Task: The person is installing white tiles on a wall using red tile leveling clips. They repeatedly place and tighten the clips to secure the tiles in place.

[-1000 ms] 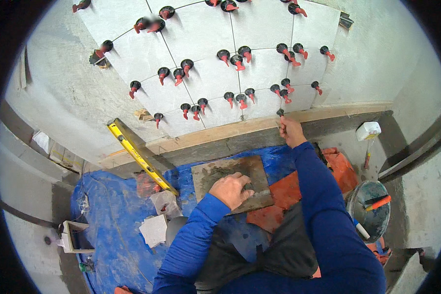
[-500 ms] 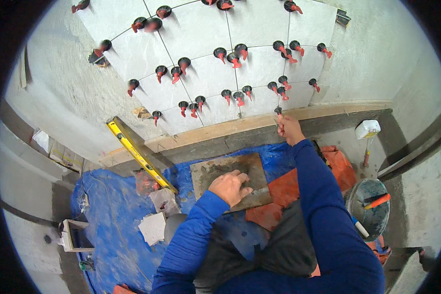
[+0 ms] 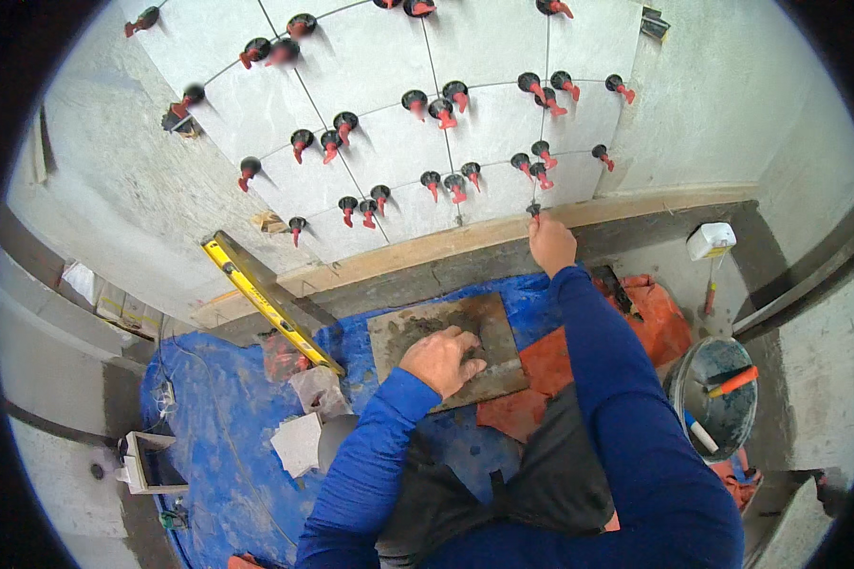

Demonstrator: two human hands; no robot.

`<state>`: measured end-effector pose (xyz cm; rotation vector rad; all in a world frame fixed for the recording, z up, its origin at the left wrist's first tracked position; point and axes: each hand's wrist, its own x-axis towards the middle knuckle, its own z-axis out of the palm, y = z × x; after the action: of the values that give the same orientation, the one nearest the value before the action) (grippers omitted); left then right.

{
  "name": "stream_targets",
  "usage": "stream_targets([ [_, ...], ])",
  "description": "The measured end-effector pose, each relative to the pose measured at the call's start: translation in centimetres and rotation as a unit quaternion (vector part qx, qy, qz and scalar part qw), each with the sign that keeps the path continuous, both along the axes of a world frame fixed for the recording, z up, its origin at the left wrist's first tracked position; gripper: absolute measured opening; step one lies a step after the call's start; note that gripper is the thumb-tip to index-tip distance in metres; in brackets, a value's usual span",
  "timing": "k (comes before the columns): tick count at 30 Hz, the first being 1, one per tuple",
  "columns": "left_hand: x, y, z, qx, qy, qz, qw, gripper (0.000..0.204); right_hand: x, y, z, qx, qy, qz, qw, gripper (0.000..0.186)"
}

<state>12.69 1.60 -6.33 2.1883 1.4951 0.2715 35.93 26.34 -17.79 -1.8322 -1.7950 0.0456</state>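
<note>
My right hand (image 3: pixel 553 245) reaches to the bottom edge of the wall tiles. Its fingers are closed on the handle of a tile levelling clip (image 3: pixel 533 210), whose dark round base sits at the tile edge; the fingers hide most of the handle. More clips of this kind, black discs with red handles such as this clip (image 3: pixel 456 187), stand along the joints of the large light grey tiles (image 3: pixel 498 123). My left hand (image 3: pixel 439 361) holds nothing. Its fingers are loosely bent and apart, over a stained square board (image 3: pixel 389 332).
Leaning against the wall is a yellow spirit level (image 3: pixel 273 303). A wooden batten (image 3: pixel 417 248) runs under the tiles. Blue sheeting (image 3: pixel 209 408) covers the floor. To the right are an orange sheet (image 3: pixel 659 327), a bucket (image 3: pixel 731 360) with tools, and a white container (image 3: pixel 712 241).
My right hand has turned at the clip, so its back now shows and its fingers are more hidden. The left hand rests in about the same place. The whole view has shifted slightly.
</note>
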Motion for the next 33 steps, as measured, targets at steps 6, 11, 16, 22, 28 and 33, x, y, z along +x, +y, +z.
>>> stream_targets([
  [6, -0.3, 0.1, 0.0, 0.014, 0.006, 0.001, 1.0, 0.041, 1.7, 2.8, -0.3, 0.046, 0.001, 0.084, 0.995, 0.037],
  [11, -0.1, 0.0, 0.2, 0.0, 0.008, 0.001, 1.0, 0.042, 1.8, 2.8, -1.6, 0.02, 0.047, 0.088, 0.995, 0.039],
  [16, -0.3, -0.2, 0.4, 0.006, 0.002, 0.0, 1.0, 0.038, 2.0, 2.3, -0.8, 0.021, 0.013, 0.09, 0.996, 0.036],
  [22, -1.1, -0.5, 0.3, 0.002, 0.009, 0.004, 1.0, 0.04, 1.6, 1.1, -0.6, 0.01, 0.028, 0.076, 0.997, 0.037],
  [28, -1.7, -0.6, 0.7, 0.014, 0.002, 0.005, 1.0, 0.04, 1.8, 0.5, 0.7, 0.016, -0.011, 0.059, 0.998, 0.036],
  [33, -1.6, -0.8, 0.2, 0.006, 0.001, 0.009, 1.0, 0.04, 0.3, -0.2, 1.0, 0.041, -0.104, 0.031, 0.993, 0.037],
])
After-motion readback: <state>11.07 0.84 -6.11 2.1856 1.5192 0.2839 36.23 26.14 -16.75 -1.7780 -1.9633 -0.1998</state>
